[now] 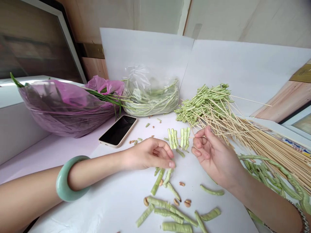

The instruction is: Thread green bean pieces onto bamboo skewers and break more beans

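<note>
Step in hand looks like threading of cut long-bean pieces onto a skewer. One bamboo skewer is pinched between thumb and fingertips of the right hand, well right of the smartphone; skewered bean pieces are carried on it in two clusters, roughly three or four each. The left hand, just nearer than the smartphone and to its right, is loosely curled, thumb and forefinger parted, nothing seen gripped; whether the piece below the thumb is touched cannot be told. Next move is judged to call for a steady skewer and one piece lined up crosswise. Counts: one smartphone; two bags, a purple plastic bag left of it and a clear plastic bag behind it to the right; about a dozen loose bean pieces nearer and right of it, with about six tan bean seeds among them, smaller bits beside it. Far right of it, uncounted, too overlapped: loaded skewers, bare skewers, whole long beans. One green bangle is worn on the left wrist.
</note>
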{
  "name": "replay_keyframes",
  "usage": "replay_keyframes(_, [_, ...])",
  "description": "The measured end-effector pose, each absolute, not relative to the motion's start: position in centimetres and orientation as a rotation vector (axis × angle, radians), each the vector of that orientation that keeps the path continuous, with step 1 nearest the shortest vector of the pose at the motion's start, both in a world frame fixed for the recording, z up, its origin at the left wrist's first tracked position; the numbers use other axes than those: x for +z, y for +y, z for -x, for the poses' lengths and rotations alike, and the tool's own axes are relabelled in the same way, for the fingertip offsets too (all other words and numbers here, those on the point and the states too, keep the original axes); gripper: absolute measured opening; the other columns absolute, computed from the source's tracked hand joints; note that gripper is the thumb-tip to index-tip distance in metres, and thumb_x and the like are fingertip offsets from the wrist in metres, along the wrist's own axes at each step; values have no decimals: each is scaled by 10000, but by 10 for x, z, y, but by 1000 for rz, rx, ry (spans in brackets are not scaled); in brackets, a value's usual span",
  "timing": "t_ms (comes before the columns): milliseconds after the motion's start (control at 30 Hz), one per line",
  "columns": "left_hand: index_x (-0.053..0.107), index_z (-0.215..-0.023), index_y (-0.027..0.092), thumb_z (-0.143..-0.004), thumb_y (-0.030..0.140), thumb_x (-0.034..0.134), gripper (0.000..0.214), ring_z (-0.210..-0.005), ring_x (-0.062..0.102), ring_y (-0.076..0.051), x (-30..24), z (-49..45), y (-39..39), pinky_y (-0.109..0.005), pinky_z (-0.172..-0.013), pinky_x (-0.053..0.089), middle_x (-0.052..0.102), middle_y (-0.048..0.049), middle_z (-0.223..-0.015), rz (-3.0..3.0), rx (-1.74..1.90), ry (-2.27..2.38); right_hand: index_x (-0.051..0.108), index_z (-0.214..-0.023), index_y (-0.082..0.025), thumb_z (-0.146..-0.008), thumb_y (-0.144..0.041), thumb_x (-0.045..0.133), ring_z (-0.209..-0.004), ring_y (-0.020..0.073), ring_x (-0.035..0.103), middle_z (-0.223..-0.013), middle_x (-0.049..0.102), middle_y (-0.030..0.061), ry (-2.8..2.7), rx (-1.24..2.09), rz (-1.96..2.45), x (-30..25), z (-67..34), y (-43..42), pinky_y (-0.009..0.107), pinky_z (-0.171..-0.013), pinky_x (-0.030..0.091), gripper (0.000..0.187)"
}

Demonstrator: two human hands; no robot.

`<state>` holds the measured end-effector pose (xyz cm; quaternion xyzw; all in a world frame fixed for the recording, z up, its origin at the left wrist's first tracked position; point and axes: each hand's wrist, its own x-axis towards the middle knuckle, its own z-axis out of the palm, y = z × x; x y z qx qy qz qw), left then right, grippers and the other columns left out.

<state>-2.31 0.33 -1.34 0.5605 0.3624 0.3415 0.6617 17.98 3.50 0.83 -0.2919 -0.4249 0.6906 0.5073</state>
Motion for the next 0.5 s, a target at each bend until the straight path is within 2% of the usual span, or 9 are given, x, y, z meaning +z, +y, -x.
replay_keyframes(167, [669, -774, 112, -704, 382, 806, 310, -671, 579, -106, -8, 22, 4, -230, -672, 445, 653, -6, -710, -1305, 991, 881, 672, -702, -194, -723, -472, 807, -408, 54, 444, -543, 580, -34, -1073, 1724, 697, 5, -177, 30, 203, -498, 483, 310])
replay_keyframes(300, [692, -690, 96, -708, 405, 795, 326, -631, 570, -114, -3, 22, 2, -238, -640, 457, 653, -19, -650, -1289, 1126, 913, 717, -850, -181, -794, -509, 727, -509, 99, 533, -652, 629, 19, -1132, 1777, 698, 5, -176, 27, 239, -554, 515, 333])
replay_keyframes(367, [698, -679, 97, -698, 412, 801, 332, -614, 570, -108, -2, 24, 3, -232, -633, 462, 661, -20, -648, -1261, 1171, 931, 722, -902, -188, -807, -508, 710, -516, 97, 523, -657, 618, 13, -1143, 1740, 692, 6, -178, 31, 233, -550, 510, 334])
replay_keyframes(500, [713, -697, 95, -703, 420, 798, 336, -626, 600, -124, -5, 27, 6, -253, -652, 490, 691, -46, -670, -1226, 1181, 959, 710, -783, -224, -721, -437, 812, -558, 78, 521, -656, 600, -26, -1152, 1556, 673, 10, -186, 44, 178, -552, 494, 244])
